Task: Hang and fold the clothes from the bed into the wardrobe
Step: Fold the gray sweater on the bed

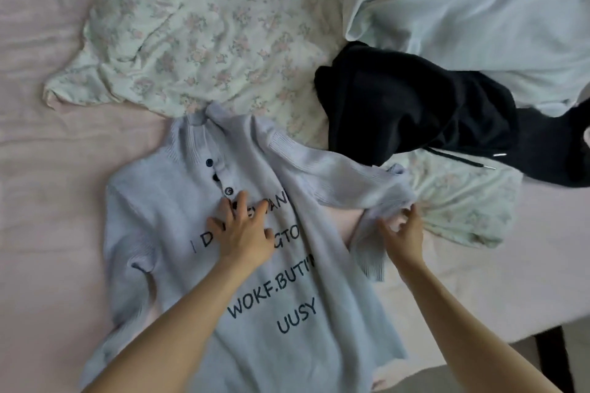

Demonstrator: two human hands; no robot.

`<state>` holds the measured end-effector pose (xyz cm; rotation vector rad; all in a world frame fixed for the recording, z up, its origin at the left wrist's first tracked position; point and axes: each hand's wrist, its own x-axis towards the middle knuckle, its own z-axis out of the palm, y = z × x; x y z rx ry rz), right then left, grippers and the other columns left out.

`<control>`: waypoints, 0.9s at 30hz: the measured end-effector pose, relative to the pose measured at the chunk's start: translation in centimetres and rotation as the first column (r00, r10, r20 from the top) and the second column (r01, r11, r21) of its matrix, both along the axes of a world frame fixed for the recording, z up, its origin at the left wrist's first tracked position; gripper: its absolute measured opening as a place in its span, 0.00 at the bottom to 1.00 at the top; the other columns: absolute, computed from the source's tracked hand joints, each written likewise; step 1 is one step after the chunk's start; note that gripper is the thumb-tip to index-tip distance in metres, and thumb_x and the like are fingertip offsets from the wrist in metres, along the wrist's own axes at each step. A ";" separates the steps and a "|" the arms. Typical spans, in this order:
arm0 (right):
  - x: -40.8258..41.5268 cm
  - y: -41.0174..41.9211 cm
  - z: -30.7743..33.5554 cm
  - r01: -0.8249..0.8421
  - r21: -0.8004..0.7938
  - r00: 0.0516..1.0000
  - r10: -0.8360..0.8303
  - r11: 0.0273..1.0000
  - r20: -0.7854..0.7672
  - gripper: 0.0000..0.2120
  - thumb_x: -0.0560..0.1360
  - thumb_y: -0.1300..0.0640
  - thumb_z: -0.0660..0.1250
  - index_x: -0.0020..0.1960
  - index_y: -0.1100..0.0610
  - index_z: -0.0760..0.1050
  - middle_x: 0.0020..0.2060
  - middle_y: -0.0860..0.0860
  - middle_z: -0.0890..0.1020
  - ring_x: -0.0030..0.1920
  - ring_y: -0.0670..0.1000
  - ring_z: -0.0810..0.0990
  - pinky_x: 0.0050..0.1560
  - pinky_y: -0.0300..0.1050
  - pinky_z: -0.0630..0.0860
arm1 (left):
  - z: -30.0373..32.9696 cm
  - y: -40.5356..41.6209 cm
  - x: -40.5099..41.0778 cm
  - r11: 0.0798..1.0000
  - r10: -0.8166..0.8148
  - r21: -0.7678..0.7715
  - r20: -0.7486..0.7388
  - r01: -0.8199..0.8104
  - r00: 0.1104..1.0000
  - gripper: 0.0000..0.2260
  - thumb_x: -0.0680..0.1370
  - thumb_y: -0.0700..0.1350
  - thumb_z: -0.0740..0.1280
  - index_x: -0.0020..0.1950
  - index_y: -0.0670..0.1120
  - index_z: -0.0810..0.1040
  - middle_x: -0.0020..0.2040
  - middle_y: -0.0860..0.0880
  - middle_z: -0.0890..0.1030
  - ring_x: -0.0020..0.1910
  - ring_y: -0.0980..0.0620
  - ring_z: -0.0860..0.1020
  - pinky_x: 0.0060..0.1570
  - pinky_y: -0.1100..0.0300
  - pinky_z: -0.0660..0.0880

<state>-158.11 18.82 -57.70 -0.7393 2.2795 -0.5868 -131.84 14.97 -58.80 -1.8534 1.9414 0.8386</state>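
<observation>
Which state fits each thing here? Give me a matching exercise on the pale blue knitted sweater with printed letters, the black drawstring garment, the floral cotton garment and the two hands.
Things:
1. pale blue knitted sweater
2. black drawstring garment
3. floral cotton garment
4. left hand
5. right hand

States:
A. crumpled in a heap, cord trailing
B. pinches a sleeve
C. spread face up on the pink bed sheet
D. pressed flat on the printed letters
E. lies wrinkled beyond the sweater's collar

Pairs: 1-C, 2-A, 3-E, 4-D, 5-B
</observation>
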 end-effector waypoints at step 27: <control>-20.3 -10.4 11.8 -0.267 0.007 0.756 0.214 0.964 -0.618 0.27 0.71 0.67 0.62 0.69 0.51 0.69 0.66 0.57 0.67 0.67 0.59 0.63 0.66 0.59 0.58 | 11.6 -13.7 -22.2 0.917 -0.345 -0.308 -0.294 0.253 0.891 0.09 0.82 0.49 0.56 0.49 0.46 0.72 0.46 0.50 0.76 0.42 0.45 0.76 0.39 0.54 0.67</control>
